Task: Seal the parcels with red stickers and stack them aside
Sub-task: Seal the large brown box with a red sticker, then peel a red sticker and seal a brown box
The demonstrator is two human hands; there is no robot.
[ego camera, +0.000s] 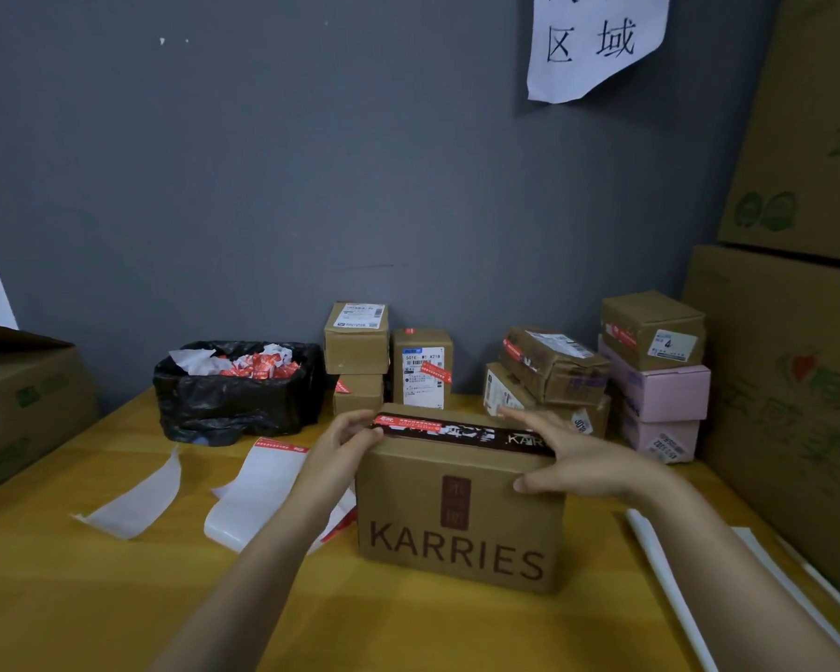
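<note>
- KARRIES carton (461, 521) stands near the middle of the yellow table (93, 599), its long axis running left to right and its printed front face turned toward the near edge.
- "KARRIES" reads in large dark letters low on that face, under a small dark red emblem whose characters are too blurred to read.
- Dark tape (461, 436) runs along the top seam, with "KAR" legible near its right end.
- A red sticker (406, 422) lies lengthwise on the left part of the tape; its white print is too small to read.
- The left hand (348, 441) grips the top left corner of the carton, fingertips on the sticker's left end.
- The right hand (573, 460) lies spread over the top right corner, thumb on the front face, fingers reaching across the top.
- White backing strips (253, 492) lie on the table left of the carton.
- A bin lined with a black bag (234, 405), far left, holds crumpled red and white scraps.
- Sealed parcels (554, 366) are stacked against the grey wall behind; one label (423, 357) reads "501E-M1 A21B", another (670, 342) shows "4".
- A paper sign (597, 41) on the wall reads "区域".
</note>
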